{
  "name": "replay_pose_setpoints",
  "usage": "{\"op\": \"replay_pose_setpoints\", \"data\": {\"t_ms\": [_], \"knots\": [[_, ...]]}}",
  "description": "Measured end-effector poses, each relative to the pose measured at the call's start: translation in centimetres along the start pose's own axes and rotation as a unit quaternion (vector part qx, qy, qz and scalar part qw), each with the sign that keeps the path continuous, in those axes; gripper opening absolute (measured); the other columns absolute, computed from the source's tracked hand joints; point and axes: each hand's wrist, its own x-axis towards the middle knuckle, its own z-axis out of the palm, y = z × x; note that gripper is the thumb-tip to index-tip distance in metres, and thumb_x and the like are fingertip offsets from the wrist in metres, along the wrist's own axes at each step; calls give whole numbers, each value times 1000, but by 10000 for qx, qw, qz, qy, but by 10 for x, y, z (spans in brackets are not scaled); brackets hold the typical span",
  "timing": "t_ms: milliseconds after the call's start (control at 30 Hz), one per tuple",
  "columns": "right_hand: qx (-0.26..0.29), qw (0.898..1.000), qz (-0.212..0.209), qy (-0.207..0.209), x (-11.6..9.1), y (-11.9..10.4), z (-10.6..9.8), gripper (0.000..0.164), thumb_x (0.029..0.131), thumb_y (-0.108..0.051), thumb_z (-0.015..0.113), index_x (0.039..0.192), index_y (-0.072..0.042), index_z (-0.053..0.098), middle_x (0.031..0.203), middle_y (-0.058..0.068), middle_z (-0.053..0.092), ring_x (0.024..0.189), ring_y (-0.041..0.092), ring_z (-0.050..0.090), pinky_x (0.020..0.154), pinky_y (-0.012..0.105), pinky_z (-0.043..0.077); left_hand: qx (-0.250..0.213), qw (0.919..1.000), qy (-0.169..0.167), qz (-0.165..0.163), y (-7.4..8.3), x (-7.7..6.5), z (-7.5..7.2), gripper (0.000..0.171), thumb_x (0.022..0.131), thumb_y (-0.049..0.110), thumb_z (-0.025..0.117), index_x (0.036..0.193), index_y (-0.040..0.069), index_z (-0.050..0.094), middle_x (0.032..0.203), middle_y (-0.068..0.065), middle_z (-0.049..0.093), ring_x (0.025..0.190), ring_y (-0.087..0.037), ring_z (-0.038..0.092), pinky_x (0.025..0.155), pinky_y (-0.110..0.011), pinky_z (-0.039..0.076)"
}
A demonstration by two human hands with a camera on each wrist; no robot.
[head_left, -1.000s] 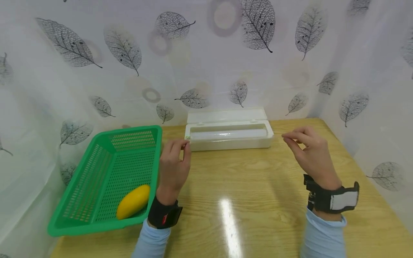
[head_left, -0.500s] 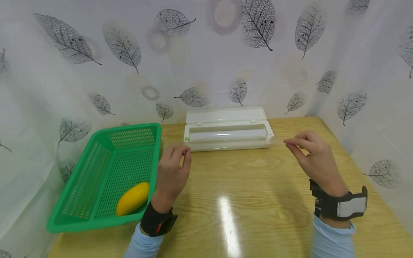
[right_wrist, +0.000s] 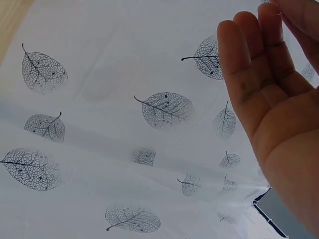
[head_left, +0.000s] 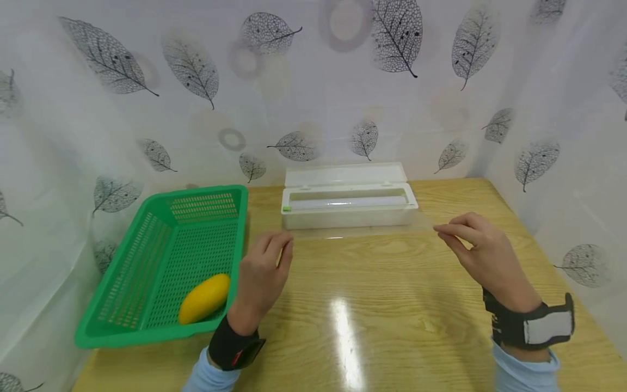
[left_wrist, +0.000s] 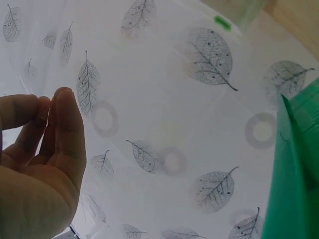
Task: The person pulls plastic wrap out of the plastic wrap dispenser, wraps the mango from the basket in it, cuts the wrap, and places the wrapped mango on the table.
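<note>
A white cling film dispenser [head_left: 349, 219] stands at the back of the table with its lid raised, and a roll of cling film [head_left: 348, 203] lies inside. From it a thin, clear sheet of cling film [head_left: 362, 233] stretches towards me, faintly visible by its glints. At the sheet's left corner, my left hand [head_left: 261, 280] pinches the film between thumb and fingers, beside the basket. Across from it my right hand [head_left: 490, 261] pinches the right corner, above the table. Both wrist views show thumb and fingertips meeting; the film between them is barely visible.
A green plastic basket [head_left: 243, 234] stands at the left, with a yellow mango [head_left: 203, 299] in its near right corner. A leaf-patterned curtain [head_left: 313, 81] hangs behind and beside the wooden table [head_left: 382, 326].
Both hands have drawn back from the dispenser towards me, the right one also moving a little to the right. More cling film now shows in front of the box.
</note>
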Motion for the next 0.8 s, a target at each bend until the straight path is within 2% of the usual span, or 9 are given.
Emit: {"op": "replay_pose_setpoints", "data": {"t_ms": [200, 300, 367, 433, 500, 600, 800], "knots": [[-53, 10000, 5, -18, -1, -3, -2, 56, 100, -46, 44, 94, -1, 77, 86, 7, 64, 73, 20, 57, 59, 17, 40, -84, 9999, 63, 37, 1, -2, 0, 11, 96, 8, 61, 98, 0, 68, 94, -15, 67, 78, -27, 67, 63, -37, 58], [-120, 9999, -11, -27, 0, -4, -4, 33, 99, -29, 59, 95, -1, 77, 88, 8, 64, 75, 20, 57, 59, 18, 41, -117, 9998, 139, 67, 1, -1, 0, 10, 95, 6, 62, 97, -1, 68, 92, -15, 66, 77, -27, 66, 63, -37, 58], [-133, 9999, -21, -9, 0, -5, -5, 13, 92, -12, 70, 95, -1, 77, 88, 8, 64, 76, 20, 57, 59, 18, 42, -136, 9997, 190, 84, 1, -1, 0, 9, 94, 5, 63, 96, -2, 68, 91, -16, 66, 76, -27, 66, 63, -37, 58], [-159, 9999, -37, 10, 0, -5, -5, 11, 91, -9, 71, 95, -1, 77, 88, 8, 64, 76, 20, 58, 60, 19, 42, -154, 9996, 234, 90, 1, 0, 0, 9, 94, 5, 63, 96, -2, 68, 92, -16, 66, 77, -27, 66, 63, -37, 58], [-176, 9998, -40, 29, 1, -6, -5, 23, 97, -20, 65, 95, -1, 77, 88, 8, 64, 76, 20, 58, 60, 18, 42, -182, 9994, 290, 112, 1, 0, 0, 9, 94, 5, 63, 97, -2, 68, 93, -16, 66, 78, -28, 66, 64, -37, 58], [-195, 9998, -52, 46, 1, -6, -5, 54, 101, -44, 46, 94, -1, 77, 88, 8, 64, 75, 20, 58, 59, 18, 42, -222, 9990, 365, 120, 1, 1, 0, 12, 97, 7, 60, 97, -3, 68, 94, -17, 66, 80, -29, 67, 65, -38, 57], [-224, 9997, -63, 6, 1, -7, -6, 59, 101, -47, 42, 95, -1, 77, 88, 8, 64, 74, 20, 58, 59, 18, 42, -190, 9987, 439, 163, 3, 1, -2, 20, 101, 12, 55, 96, -3, 68, 94, -17, 66, 80, -29, 66, 64, -38, 57]]}}
